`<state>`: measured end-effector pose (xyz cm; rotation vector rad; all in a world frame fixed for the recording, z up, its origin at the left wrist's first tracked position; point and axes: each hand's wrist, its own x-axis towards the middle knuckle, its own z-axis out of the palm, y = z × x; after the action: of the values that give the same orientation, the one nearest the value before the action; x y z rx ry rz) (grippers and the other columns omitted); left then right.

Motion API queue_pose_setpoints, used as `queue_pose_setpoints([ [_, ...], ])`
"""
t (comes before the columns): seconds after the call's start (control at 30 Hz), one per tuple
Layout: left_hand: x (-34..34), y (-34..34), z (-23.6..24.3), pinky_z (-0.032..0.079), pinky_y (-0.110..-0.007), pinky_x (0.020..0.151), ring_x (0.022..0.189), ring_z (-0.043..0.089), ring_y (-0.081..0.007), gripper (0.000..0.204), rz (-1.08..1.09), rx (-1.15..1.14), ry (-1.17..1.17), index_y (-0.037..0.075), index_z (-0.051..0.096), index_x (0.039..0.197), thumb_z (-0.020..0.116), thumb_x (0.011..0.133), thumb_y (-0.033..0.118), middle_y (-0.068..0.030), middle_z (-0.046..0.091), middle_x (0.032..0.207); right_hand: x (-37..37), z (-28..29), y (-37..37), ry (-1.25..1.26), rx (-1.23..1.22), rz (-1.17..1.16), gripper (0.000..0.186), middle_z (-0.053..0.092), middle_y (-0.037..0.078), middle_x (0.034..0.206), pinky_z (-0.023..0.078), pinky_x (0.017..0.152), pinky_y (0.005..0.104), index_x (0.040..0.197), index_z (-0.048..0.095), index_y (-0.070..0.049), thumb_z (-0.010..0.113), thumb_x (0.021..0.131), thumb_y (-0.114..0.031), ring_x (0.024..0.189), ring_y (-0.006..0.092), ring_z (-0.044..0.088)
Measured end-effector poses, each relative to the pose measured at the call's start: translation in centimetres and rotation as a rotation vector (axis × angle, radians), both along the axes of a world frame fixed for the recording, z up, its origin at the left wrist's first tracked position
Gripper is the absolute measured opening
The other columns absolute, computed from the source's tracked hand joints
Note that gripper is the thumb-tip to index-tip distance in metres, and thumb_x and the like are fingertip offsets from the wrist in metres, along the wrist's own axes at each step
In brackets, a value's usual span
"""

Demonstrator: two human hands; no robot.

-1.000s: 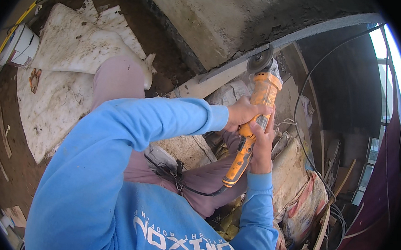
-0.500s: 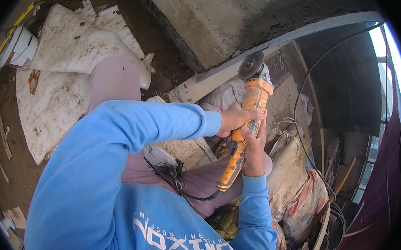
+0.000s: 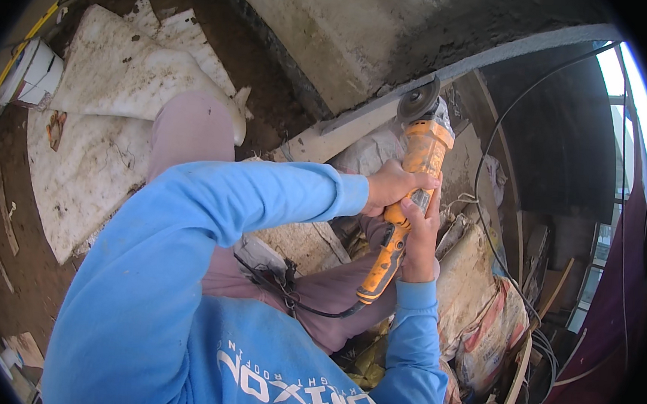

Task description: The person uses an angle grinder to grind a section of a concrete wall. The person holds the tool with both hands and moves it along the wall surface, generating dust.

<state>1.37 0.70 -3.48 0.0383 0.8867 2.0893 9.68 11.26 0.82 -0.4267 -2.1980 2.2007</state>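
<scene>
An orange angle grinder (image 3: 422, 150) is in my hands, its dark disc (image 3: 417, 102) at the rough lower edge of a concrete slab (image 3: 484, 54); I cannot tell whether it touches. My left hand (image 3: 398, 185) wraps round the body below the gear head. My right hand (image 3: 420, 239) grips lower on the same tool, thumb pointing up along it. A black cord (image 3: 325, 310) runs from the handle's end across my lap, over my mauve trouser legs (image 3: 193, 129).
Dirty white sheets (image 3: 93, 171) cover ground at left, beside a white bucket (image 3: 39, 69). Stuffed sacks (image 3: 487, 333), boards (image 3: 508, 399) and loose cables (image 3: 542, 345) crowd the right. A dark panel (image 3: 545, 142) stands behind the hanging cable.
The grinder and both my hands shifted left and slightly down half a second ago, and have since moved back right and up to about their earlier position.
</scene>
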Motion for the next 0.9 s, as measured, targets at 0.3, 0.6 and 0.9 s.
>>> queue_pose_setpoints([
  [0.3,-0.4,0.0,1.0,0.063,-0.038,0.078,0.095,0.073,-0.0213,0.055,0.008,0.013,-0.001,0.001,0.060,0.132,0.077,0.093,0.035,-0.0144,0.069,0.110,-0.5,0.9,0.0,0.033,0.009,0.027,0.089,0.055,0.019,0.141,0.059,0.097,0.0357,0.167,0.018,-0.003,0.064,0.092,-0.014,0.121,0.0252,0.066],
  [0.6,1.3,-0.1,-0.8,0.063,-0.039,0.076,0.094,0.073,-0.0213,0.056,-0.035,-0.079,-0.059,0.002,0.060,0.133,0.076,0.093,0.037,-0.0136,0.070,0.111,1.1,0.0,-0.3,-0.084,-0.095,0.004,0.097,0.052,0.017,0.146,0.054,0.105,0.0364,0.169,0.015,-0.006,0.066,0.087,-0.005,0.126,0.0242,0.062],
  [0.9,1.0,-0.1,-1.2,0.063,-0.038,0.076,0.092,0.073,-0.0212,0.059,-0.026,-0.017,-0.022,0.002,0.061,0.132,0.077,0.091,0.040,-0.0136,0.070,0.110,0.9,0.0,-0.1,-0.076,-0.074,0.017,0.098,0.053,0.016,0.145,0.054,0.103,0.0363,0.170,0.015,-0.006,0.067,0.087,-0.007,0.124,0.0239,0.062],
])
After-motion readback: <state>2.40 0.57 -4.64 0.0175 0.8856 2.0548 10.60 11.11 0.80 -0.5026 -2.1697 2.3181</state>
